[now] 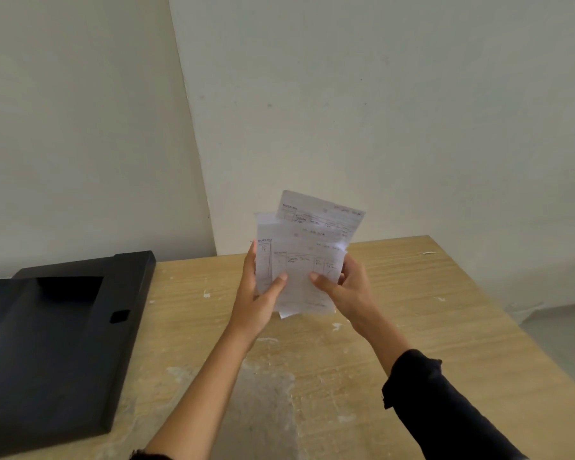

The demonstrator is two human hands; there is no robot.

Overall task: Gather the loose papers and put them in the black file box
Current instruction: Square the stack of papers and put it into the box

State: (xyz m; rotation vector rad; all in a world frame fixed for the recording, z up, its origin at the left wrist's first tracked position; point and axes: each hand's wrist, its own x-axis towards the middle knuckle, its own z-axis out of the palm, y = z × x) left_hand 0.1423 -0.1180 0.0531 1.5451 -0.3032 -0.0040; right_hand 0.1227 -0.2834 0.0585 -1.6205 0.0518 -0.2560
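Observation:
A fanned bunch of white printed papers (307, 247) is held upright in the air above the middle of the wooden table. My left hand (263, 293) grips the bunch at its lower left edge, thumb across the front. My right hand (342, 287) grips the lower right edge, thumb on the front sheet. The black file box (57, 343) lies at the table's left side, well to the left of both hands, its dark opening facing up.
The light wooden table (412, 310) has white paint smears and a scuffed grey patch near the front. Its right edge drops to the floor on the right. Plain white walls stand behind the table, meeting in a corner.

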